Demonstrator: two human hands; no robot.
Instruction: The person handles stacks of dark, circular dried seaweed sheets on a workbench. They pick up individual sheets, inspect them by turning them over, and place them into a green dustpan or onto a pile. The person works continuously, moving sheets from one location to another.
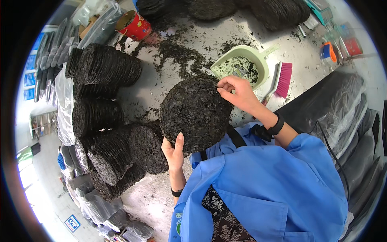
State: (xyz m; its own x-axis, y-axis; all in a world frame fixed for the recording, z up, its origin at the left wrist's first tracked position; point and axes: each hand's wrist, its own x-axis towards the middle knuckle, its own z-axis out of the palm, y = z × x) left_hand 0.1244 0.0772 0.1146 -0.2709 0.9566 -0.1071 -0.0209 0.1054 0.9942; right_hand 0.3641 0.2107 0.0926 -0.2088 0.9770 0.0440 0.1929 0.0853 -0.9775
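Note:
A round, dark disc of dried seaweed (195, 113) is held up in front of me, rough and nearly black. My left hand (174, 153) grips it at the lower left, thumb lying on its face and fingers hidden behind. At the upper right rim, my right hand (238, 93) has its thumb and forefinger pinched together with the other fingers curled in. Whether they hold the rim or a small loose bit cannot be made out. Beyond that hand lies a pale green dustpan (264, 68) containing dark scraps. Stacks of similar discs (111, 64) fill the left side.
Dark crumbs (177, 54) are strewn over the pale table. A pink-bristled brush (283, 80) lies right of the dustpan. A red bucket (137, 27) stands far left, with more seaweed stacks (278, 14) along the back. Dark goods in clear plastic (342, 105) lie at right.

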